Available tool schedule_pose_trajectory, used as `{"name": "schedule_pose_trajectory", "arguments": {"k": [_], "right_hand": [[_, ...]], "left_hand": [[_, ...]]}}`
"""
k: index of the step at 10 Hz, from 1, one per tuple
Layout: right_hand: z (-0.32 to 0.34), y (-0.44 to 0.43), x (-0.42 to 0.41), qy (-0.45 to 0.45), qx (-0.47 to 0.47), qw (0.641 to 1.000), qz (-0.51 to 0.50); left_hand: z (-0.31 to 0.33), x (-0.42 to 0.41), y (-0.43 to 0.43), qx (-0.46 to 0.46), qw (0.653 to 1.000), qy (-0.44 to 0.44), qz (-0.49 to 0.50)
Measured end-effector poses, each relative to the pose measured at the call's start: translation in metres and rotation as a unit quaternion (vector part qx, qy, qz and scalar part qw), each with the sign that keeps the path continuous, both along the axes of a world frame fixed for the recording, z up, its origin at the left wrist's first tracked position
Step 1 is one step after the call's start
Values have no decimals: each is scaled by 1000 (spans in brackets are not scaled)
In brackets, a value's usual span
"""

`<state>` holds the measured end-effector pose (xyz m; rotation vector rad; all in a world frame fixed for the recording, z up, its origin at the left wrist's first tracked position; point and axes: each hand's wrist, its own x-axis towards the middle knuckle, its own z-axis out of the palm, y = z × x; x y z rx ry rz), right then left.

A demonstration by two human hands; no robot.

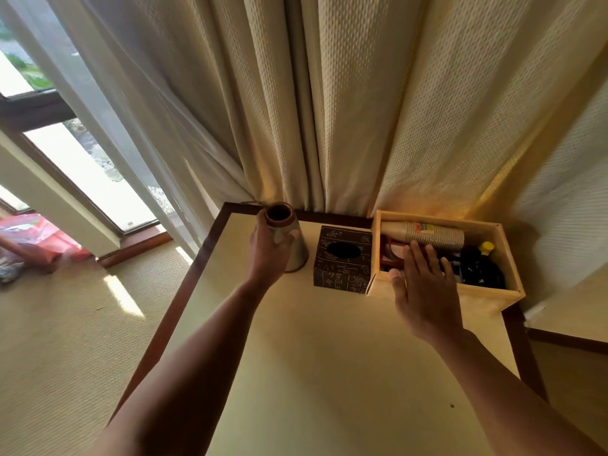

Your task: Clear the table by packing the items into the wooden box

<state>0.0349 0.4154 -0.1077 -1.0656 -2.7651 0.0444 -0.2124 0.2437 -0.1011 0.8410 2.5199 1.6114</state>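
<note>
While the bright window (82, 166) sits over on the far left, with something pink and plasticky (36, 235) on the woven beige carpet (65, 340) below it, most of the action is on the table (329, 357), which has a smooth cream top and a dark wood border. At its far left corner the left hand (268, 255) has its fingers and thumb wrapped round a ceramic vase (300, 250), just under the neck. The vase is a tapered thing, wider at the bottom, with a matte greyish body and a glossy brown rim, and it looks dark inside. It's upright and the base seems to be on the tabletop. Just right of it, not touching, is a squarish tissue box (342, 274), dark brown with pale squiggly lettering and an oval slot on top. Right up against that is the wooden box (487, 291), pale plain wood and open on top. Inside it there's a stack of ribbed paper cups (427, 235) lying on its side along the back, something red (390, 253) at the left end, a black jumble (480, 268) and a yellow cap (486, 247). The right hand (424, 291) is over the box's near left part with its fingers straight and slightly spread, holding nothing. Can't tell if it touches the wood. Textured cream curtains (362, 110) hang behind it all.
</note>
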Motion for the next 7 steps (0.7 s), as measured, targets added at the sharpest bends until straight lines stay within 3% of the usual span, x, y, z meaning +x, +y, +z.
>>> {"name": "schedule_pose_trajectory", "arguments": {"k": [4, 6, 7], "right_hand": [[4, -3, 2, -15, -4, 1000, -5], [17, -5, 2, -47, -66, 997, -17], [42, -15, 7, -2, -78, 997, -10]], "left_hand": [[-7, 27, -2, -14, 1000, -1, -10], [19, 37, -5, -165, 984, -61, -12], [46, 55, -15, -279, 960, -23, 5]]}}
